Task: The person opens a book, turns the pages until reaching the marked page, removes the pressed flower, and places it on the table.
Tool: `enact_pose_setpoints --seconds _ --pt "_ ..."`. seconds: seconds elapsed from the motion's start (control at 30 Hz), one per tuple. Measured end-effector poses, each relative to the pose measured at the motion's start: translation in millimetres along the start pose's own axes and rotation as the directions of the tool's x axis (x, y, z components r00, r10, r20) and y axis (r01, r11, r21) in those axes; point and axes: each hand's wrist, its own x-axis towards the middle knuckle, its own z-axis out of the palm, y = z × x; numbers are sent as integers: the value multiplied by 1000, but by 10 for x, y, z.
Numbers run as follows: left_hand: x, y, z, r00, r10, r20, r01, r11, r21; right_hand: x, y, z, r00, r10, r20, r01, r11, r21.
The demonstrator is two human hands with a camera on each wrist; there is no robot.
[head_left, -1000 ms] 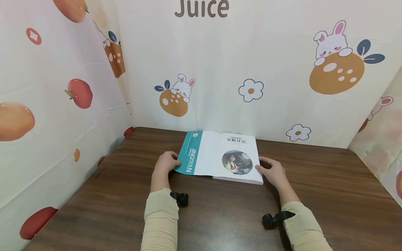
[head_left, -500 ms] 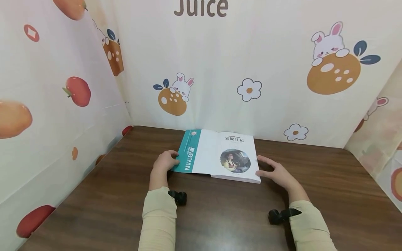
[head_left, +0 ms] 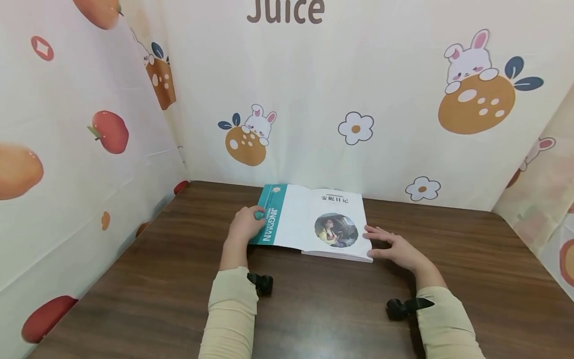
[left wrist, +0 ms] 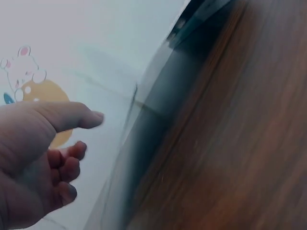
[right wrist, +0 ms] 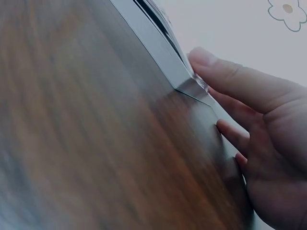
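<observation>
Printed curtain [head_left: 309, 75] with fruit, flowers and rabbits encloses the wood-grain bench [head_left: 309, 319] at left, rear and right. Left hand [head_left: 244, 227]: set over the outer edge of the teal flap [head_left: 273, 202]; in the left wrist view its thumb stands apart from the curved fingers, with nothing visible between them. That view is blurred, so contact with the flap cannot be confirmed. Next come the white inner cover [head_left: 291, 214] and the title page [head_left: 332, 208], which carries a round picture [head_left: 336, 230]. These belong to one book [head_left: 309, 222], flat at the rear of the bench near the curtain, front cover laid back to the left. Right hand [head_left: 396, 252]: spread beside the book's right edge, fingers extended, thumb apparently touching the near corner; no pinch is evident. Handling, by judgement: flap and cover should be light, thin and springy, and may crease; take them together at the flap's outer edge, thumb above, fingers beneath. The page block [right wrist: 158, 48] should be heavier and stiffer, yet may slide or fan; steady it at its right edge near the corner. Avoid pulling the title page alone, as a single leaf tears easily.
</observation>
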Motion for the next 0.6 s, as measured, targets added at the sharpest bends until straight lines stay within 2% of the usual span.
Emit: enact_pose_setpoints --seconds 0.07,0.17,0.23,0.37,0.5,0.57,0.6 --pt "5 74 23 999 45 -18 -45 999 -5 -1 -4 14 1000 -2 -17 1 1000 -5" --pt "7 217 88 986 162 -22 -162 987 -2 3 -28 32 998 -8 -55 7 1000 -21" --pt "-9 335 156 968 252 2 -252 968 8 6 -44 43 997 -5 -74 3 1000 -30" --pt "-94 657 351 913 397 93 -401 916 27 20 -79 68 992 36 -117 -39 999 -21" --pt "-228 976 616 869 452 204 -469 882 44 33 -104 96 985 74 -155 -75 997 0" --pt "-292 1081 754 854 456 249 -486 871 73 32 -105 113 983 85 -165 -86 996 0" --pt "-320 1117 815 852 453 263 -490 866 96 30 -100 121 982 87 -165 -89 996 -1"
